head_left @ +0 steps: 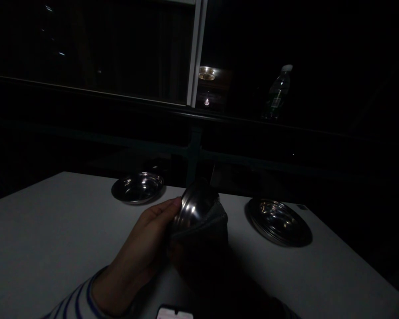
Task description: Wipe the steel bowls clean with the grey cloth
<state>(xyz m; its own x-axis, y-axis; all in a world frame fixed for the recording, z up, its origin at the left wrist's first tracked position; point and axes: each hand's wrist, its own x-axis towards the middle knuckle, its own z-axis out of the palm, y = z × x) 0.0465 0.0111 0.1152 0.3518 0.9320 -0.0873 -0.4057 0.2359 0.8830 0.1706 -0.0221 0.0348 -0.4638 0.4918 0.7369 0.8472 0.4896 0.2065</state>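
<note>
My left hand (149, 230) is closed on the rim of a shiny metal bowl (194, 208), its thumb on the outer wall. The bowl is tilted up on its side above the table. A dark cloth (216, 219) lies against the bowl's right and lower part. Behind the cloth, in deep shadow, my right hand (199, 261) presses it to the bowl; its fingers barely show.
One metal dish (138, 188) stands at the white table's (53, 235) back left. Several stacked metal dishes (279, 221) sit at the right. A phone (174, 313) lies at the near edge. Beyond the table, a bottle (279, 93) stands by the dark window.
</note>
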